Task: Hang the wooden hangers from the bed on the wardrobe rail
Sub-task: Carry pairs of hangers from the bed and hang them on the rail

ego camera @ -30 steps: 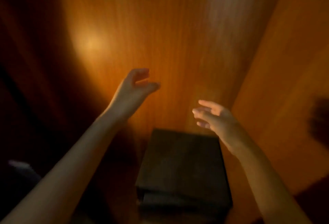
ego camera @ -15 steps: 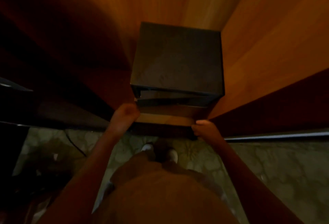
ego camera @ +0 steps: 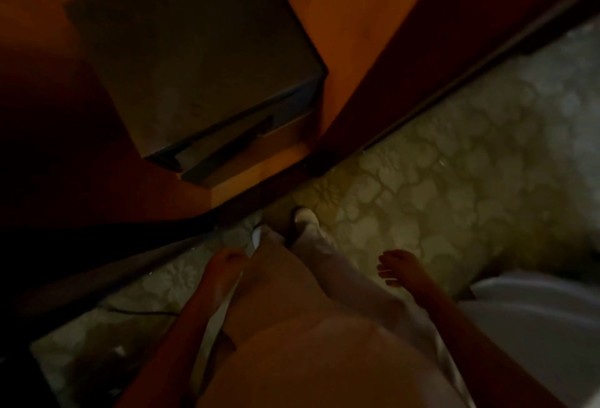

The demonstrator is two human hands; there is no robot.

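Your left hand (ego camera: 224, 266) hung loosely curled, empty; your right hand (ego camera: 401, 269), fingers spread, empty. Both above pale patterned floor (ego camera: 454, 180).

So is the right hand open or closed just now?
Open: the right hand shows spread fingers holding nothing above the pale patterned floor.

On my feed, the box (ego camera: 194, 57) sits on the wardrobe base (ego camera: 256, 180). Shoes (ego camera: 305, 216) stand before it, and the bed (ego camera: 535, 316) lies nearer, to its right.
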